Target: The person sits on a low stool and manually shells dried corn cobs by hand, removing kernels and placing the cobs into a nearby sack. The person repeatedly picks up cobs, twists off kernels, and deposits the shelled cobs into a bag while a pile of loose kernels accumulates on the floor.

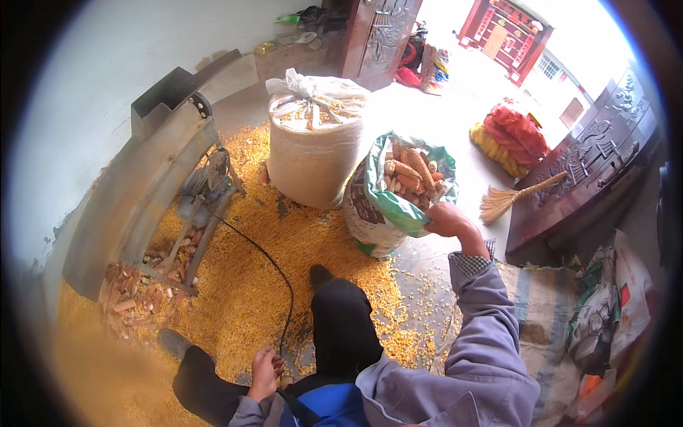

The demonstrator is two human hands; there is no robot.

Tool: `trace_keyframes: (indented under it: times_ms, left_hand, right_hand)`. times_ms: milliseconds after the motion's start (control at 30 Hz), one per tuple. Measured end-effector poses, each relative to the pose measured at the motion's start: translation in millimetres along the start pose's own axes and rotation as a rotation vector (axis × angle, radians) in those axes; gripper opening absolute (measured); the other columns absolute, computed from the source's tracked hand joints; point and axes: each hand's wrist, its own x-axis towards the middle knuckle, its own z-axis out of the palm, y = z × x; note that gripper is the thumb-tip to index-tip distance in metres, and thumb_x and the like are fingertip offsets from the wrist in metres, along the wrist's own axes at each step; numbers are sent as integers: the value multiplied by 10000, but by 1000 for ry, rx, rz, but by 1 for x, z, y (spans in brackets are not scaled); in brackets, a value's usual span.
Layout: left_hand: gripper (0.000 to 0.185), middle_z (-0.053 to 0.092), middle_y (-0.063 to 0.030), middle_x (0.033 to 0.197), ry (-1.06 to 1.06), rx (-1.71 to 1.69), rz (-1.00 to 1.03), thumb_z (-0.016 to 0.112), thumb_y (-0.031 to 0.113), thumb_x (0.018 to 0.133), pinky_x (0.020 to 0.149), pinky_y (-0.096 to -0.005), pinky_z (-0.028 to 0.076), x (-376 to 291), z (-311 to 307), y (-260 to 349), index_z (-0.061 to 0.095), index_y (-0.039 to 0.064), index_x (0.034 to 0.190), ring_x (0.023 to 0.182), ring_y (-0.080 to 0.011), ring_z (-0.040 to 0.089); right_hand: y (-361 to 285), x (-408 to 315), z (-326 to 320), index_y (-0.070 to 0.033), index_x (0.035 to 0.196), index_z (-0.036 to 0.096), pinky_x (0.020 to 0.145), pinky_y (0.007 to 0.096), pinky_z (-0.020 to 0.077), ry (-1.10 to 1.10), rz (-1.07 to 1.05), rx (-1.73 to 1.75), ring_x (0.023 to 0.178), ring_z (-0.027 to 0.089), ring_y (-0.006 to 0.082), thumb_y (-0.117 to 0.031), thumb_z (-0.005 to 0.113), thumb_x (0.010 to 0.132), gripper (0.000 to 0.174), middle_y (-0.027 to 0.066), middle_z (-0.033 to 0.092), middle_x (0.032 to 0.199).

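Note:
My right hand grips the near rim of a woven plastic sack with its green inside turned out. Bare corncobs fill the sack's mouth. My left hand hangs low over my lap, fingers curled; its palm is hidden, so I cannot tell whether it holds anything. A black cable runs past its fingertips across loose corn kernels on the floor. Behind the cob sack stands a tall, pale woven sack, tied at the top, with kernels visible through its openings.
At left a metal corn-sheller-like machine stands above broken cobs. A straw broom leans by a carved door. Red and yellow mesh sacks lie near the bright doorway. Folded woven sacks spread at right.

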Motion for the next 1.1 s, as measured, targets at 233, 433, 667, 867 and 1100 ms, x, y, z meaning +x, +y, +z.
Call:
trace_keyframes:
  times_ms: [233,433,667,867,1100]
  left_hand:
    - [210,572,-23,883,-43,9,-2,578,201,1008,554,-284,474,12,-7,-6,535,142,1205,713,-141,593]
    - [273,587,-28,884,-29,75,-39,572,214,1003,601,-313,504,19,-6,-9,523,148,1264,742,-162,614]
    - [260,573,-38,867,-21,10,-69,562,179,1009,586,-298,473,10,-4,-2,509,109,1253,749,-161,600]
    - [238,575,-36,881,1,84,-95,572,199,1011,600,-311,491,10,7,-1,535,111,1229,750,-161,607]
    - [251,586,-26,893,-3,113,-79,584,225,1010,613,-318,504,7,11,0,543,111,1230,761,-162,617]
  right_hand:
    - [-29,69,-43,-19,1080,752,867,443,549,300,-52,475,968,704,343,-539,637,934,553,207,731,1028]
    - [-71,167,-27,34,1278,674,1016,420,501,89,78,556,1221,634,347,-576,706,876,731,244,668,1301]
    - [-34,193,-21,-69,1265,673,1031,449,496,145,-232,531,1298,571,289,-401,709,911,487,169,599,1407]
    - [-6,147,-18,-121,1349,649,1131,427,426,477,421,318,1428,448,328,-317,832,732,672,169,490,1526]
    - [-2,138,-7,-198,1463,579,1230,388,292,239,234,193,1551,232,321,-378,773,814,700,170,320,1645]
